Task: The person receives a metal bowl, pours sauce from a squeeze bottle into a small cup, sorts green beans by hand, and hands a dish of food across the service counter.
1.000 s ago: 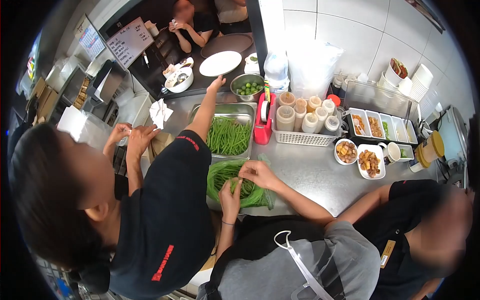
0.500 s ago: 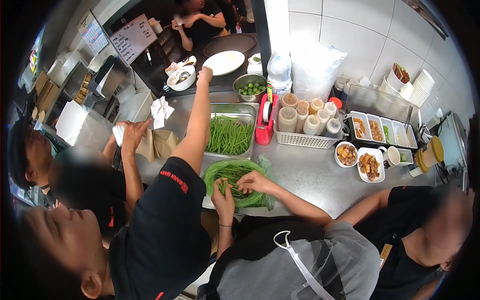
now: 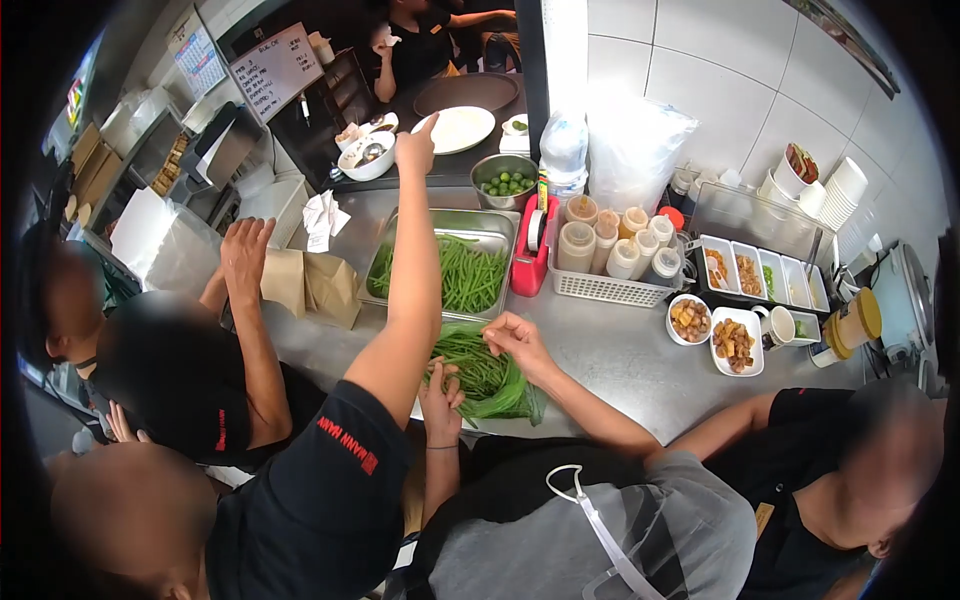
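Observation:
My left hand [image 3: 440, 402] is at the near left side of a green plastic bag [image 3: 505, 398] full of long green beans [image 3: 475, 352]. Its fingers curl around some of the beans. Above the bag's far right edge, my right hand [image 3: 518, 345] has thumb and fingertips pinched together; what lies between them is too small to make out. Just behind the bag, a steel tray [image 3: 505, 245] holds more green beans, lying in a loose heap.
A co-worker's arm [image 3: 412, 270] reaches across the tray's left side toward a white oval plate [image 3: 455, 130]. Beyond are a bowl of green limes [image 3: 503, 190], a red tape dispenser [image 3: 528, 262] and a basket of sauce bottles [image 3: 610, 288]. Paper bags [image 3: 325, 290] stand left; food bowls [image 3: 738, 342] sit right.
My right hand has lifted out of the beans to the bag's far edge. The left hand has shifted slightly down and left. The co-worker's arm swung right, over the tray and bag.

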`<state>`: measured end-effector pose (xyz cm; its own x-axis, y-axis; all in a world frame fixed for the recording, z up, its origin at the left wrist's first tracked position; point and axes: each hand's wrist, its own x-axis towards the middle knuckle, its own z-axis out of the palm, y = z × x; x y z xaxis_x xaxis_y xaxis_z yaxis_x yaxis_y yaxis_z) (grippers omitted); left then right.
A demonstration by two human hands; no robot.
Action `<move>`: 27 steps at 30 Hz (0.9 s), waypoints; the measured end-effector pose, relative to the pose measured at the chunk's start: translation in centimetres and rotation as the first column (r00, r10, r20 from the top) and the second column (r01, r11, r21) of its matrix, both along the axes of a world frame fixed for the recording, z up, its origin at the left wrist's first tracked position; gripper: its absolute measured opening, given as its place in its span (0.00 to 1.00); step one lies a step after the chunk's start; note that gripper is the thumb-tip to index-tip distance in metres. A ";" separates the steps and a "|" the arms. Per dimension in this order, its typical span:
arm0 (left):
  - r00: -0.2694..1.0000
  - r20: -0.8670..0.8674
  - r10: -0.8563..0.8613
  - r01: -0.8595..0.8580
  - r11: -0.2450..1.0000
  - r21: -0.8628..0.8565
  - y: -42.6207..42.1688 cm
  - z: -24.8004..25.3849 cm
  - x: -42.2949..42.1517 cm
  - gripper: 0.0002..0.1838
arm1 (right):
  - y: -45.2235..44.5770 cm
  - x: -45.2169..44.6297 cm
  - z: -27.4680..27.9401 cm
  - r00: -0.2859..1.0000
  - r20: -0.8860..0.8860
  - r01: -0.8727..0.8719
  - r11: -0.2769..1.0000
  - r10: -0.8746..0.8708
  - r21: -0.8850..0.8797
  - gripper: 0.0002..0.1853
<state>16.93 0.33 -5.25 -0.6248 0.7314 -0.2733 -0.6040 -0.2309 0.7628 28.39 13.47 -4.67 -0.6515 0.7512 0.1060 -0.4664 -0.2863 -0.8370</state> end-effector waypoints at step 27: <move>0.249 -0.952 -0.181 -0.267 0.932 -0.247 -0.5 0.8 0.8 0.12 | -1.8 -0.3 -0.1 0.864 0.460 -0.206 0.688 -0.207 0.696 0.06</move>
